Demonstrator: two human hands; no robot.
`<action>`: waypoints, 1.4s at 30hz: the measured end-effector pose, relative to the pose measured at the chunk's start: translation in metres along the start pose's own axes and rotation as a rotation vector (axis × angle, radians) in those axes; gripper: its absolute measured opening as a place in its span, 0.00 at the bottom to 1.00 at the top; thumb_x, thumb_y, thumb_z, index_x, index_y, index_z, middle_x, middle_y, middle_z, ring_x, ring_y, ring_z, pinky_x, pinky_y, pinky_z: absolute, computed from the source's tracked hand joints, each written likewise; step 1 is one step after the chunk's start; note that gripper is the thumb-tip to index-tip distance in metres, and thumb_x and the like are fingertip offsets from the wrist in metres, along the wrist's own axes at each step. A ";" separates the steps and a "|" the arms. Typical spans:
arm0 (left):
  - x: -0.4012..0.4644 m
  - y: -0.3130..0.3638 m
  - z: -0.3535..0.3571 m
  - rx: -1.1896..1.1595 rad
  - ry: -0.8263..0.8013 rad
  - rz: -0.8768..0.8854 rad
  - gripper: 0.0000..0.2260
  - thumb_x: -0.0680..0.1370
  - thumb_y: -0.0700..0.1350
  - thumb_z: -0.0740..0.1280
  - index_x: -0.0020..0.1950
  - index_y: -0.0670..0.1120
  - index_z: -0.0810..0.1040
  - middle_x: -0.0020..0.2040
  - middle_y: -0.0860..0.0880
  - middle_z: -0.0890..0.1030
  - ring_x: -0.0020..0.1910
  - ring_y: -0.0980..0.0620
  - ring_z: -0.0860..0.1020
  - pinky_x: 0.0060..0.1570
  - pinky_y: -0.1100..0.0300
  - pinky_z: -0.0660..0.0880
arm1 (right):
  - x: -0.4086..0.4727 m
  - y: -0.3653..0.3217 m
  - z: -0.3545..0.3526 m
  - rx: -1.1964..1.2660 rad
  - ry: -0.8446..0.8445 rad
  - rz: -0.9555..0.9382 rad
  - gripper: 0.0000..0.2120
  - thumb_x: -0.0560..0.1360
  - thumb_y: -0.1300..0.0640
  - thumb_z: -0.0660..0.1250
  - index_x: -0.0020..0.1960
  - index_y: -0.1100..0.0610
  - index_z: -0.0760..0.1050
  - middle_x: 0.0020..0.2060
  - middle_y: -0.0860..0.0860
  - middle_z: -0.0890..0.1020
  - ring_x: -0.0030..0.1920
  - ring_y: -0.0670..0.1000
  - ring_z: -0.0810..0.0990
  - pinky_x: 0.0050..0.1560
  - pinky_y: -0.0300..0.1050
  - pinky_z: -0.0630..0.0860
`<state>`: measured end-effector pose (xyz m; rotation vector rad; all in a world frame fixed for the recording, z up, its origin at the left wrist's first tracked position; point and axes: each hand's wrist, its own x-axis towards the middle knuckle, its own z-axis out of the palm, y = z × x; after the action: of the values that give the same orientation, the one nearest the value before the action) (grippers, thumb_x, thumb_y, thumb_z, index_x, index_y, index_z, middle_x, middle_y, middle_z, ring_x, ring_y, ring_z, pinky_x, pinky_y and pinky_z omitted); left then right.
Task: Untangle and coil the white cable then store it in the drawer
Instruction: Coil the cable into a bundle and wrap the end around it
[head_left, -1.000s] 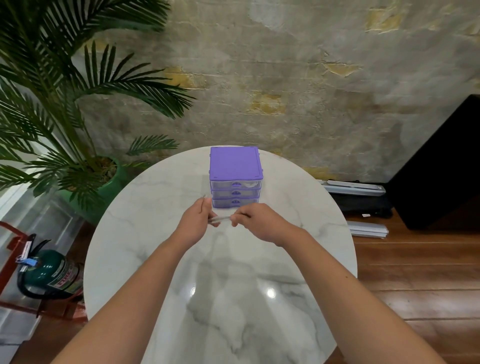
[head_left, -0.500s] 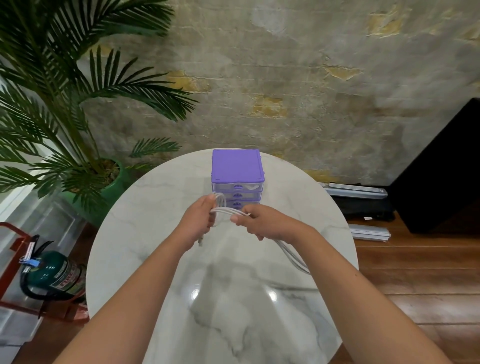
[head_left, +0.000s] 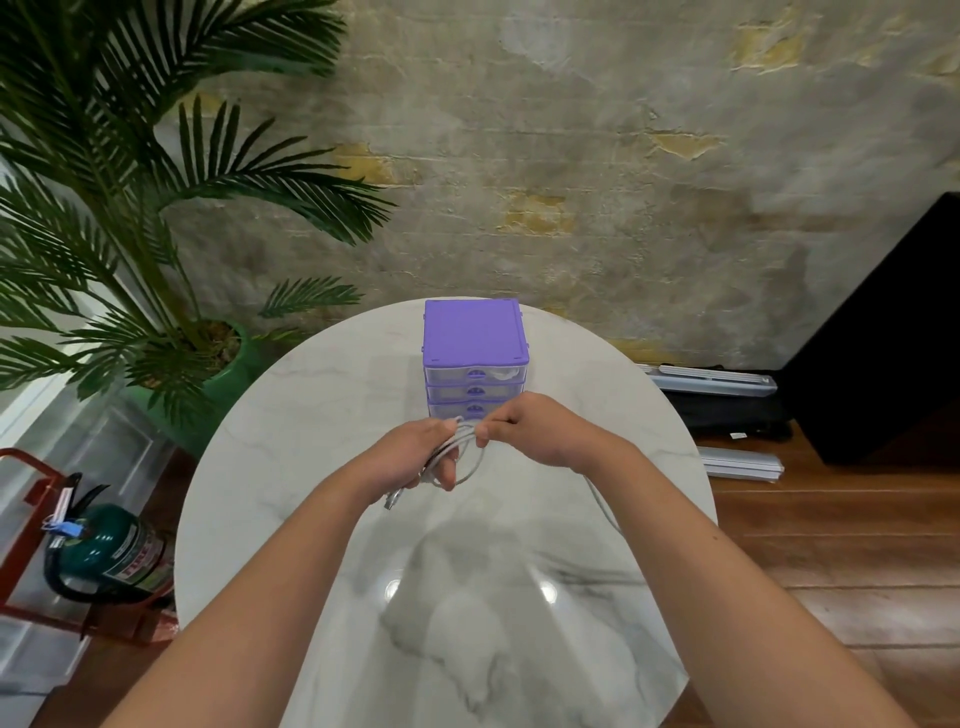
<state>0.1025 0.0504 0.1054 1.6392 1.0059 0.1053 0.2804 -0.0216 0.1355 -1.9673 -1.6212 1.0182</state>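
The white cable (head_left: 469, 451) is gathered in loops above the round marble table (head_left: 291, 447). My left hand (head_left: 410, 457) grips the loops, and a plug end hangs below it. My right hand (head_left: 535, 431) pinches the cable at the top of the loops, fingertips almost touching the left hand. A loose strand trails under my right forearm toward the table's right edge. Just behind both hands stands the purple drawer unit (head_left: 474, 332) with three clear drawers, all pushed in.
A potted palm (head_left: 156, 218) stands left of the table. A green fire extinguisher (head_left: 109, 551) in a red stand sits on the floor at the lower left. A black case (head_left: 883, 332) and flat bags lie on the wooden floor at right.
The cable went from a short taut stretch between my hands to several loops in my left hand. My right hand brought another loop in toward the left hand.
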 end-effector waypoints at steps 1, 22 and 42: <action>0.001 0.000 0.000 -0.053 -0.009 0.002 0.17 0.84 0.53 0.52 0.44 0.45 0.74 0.28 0.51 0.74 0.30 0.52 0.68 0.27 0.64 0.60 | 0.000 0.000 0.000 -0.012 0.013 -0.007 0.11 0.78 0.49 0.65 0.45 0.51 0.83 0.42 0.51 0.82 0.42 0.54 0.77 0.45 0.48 0.75; 0.006 0.006 0.004 -0.715 -0.179 -0.112 0.14 0.83 0.51 0.57 0.44 0.43 0.71 0.28 0.50 0.66 0.27 0.55 0.73 0.17 0.70 0.53 | 0.011 0.011 0.019 -0.255 0.263 0.241 0.16 0.78 0.44 0.61 0.46 0.56 0.79 0.40 0.53 0.81 0.40 0.56 0.80 0.37 0.45 0.73; 0.007 0.007 0.003 -0.492 -0.027 -0.048 0.17 0.84 0.55 0.55 0.43 0.46 0.73 0.26 0.54 0.66 0.22 0.58 0.62 0.20 0.68 0.58 | 0.007 0.025 0.020 0.340 0.190 -0.030 0.14 0.76 0.43 0.66 0.60 0.40 0.80 0.38 0.45 0.83 0.44 0.45 0.77 0.48 0.43 0.72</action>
<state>0.1122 0.0531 0.1070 1.1638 0.9107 0.2758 0.2825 -0.0239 0.1032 -1.7472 -1.2771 0.9878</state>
